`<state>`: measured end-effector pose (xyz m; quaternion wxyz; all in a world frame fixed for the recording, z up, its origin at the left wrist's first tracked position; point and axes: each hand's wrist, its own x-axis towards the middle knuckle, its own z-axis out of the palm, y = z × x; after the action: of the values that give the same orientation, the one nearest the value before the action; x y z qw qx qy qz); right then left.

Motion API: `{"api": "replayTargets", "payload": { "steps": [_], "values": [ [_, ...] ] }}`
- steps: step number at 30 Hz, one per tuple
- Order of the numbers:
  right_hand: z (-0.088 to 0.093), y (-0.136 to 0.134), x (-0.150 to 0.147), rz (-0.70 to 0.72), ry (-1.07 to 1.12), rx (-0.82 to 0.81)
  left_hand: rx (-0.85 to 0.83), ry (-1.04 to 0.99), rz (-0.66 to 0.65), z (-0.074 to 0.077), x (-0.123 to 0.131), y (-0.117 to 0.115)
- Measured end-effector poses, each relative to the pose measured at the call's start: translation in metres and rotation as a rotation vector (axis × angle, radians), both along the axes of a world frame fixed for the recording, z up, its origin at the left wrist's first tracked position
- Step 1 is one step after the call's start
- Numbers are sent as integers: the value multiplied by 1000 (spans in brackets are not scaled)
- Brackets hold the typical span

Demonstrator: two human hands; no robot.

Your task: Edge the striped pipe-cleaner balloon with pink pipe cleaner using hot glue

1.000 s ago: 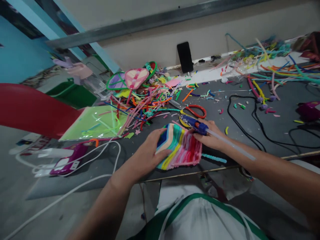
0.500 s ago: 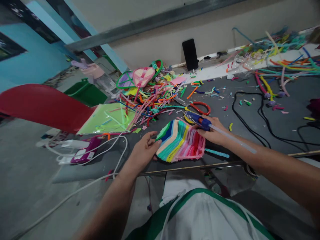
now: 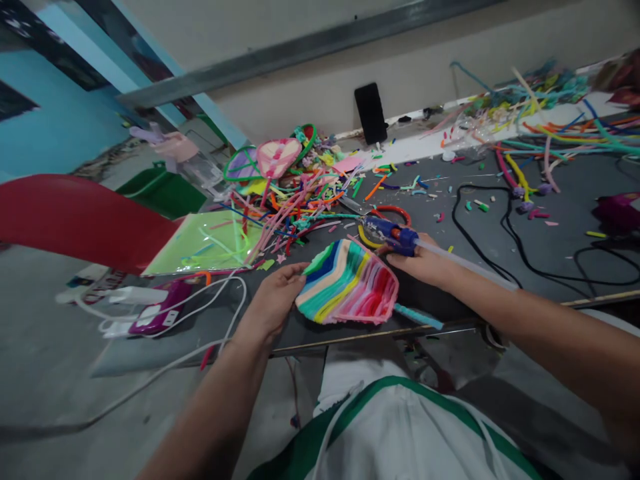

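In my left hand [image 3: 277,293], the fingers pinch the left edge of a fan-shaped piece [image 3: 347,283] made of striped pipe cleaners, green and blue through yellow and pink to red. A light-blue twisted stem [image 3: 419,316] sticks out at its lower right. My right hand [image 3: 417,260] is closed around a blue hot glue gun [image 3: 393,235], just beyond the piece's upper right edge. A long translucent glue stick [image 3: 465,265] extends from the gun's back, over my forearm. Red-handled scissors [image 3: 395,212] lie behind the gun, their blades partly under scraps.
Loose pipe cleaners [image 3: 287,203] and heart-shaped pieces [image 3: 279,159] pile up at the back left. A black phone [image 3: 371,113] leans on the wall. Black cord [image 3: 463,223] crosses the right side. A purple power strip [image 3: 163,310] with white cables sits at left, near a red chair [image 3: 85,217].
The view has shifted, so the scene sits slightly further left. My right hand with the glue gun has drawn a little away from the striped piece. My left hand keeps its pinch.
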<state>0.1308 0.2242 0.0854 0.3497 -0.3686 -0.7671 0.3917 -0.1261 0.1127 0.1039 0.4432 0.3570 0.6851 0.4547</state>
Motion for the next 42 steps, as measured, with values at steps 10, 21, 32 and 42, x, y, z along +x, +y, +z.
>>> {"api": "replayTargets", "payload": {
  "steps": [10, 21, 32, 42],
  "values": [
    [19, 13, 27, 14, 160, -98, -38, 295, -192, 26, -28, 40],
    [20, 0, 41, 41, 268, -60, -110, 626, -888, 56, 3, 112],
    [22, -24, 45, 163, 273, -139, 46, 482, -1378, 31, 60, 155],
    [36, -29, 50, 8, 523, -296, 500, 1008, -1200, 39, 66, 137]
  ]
}}
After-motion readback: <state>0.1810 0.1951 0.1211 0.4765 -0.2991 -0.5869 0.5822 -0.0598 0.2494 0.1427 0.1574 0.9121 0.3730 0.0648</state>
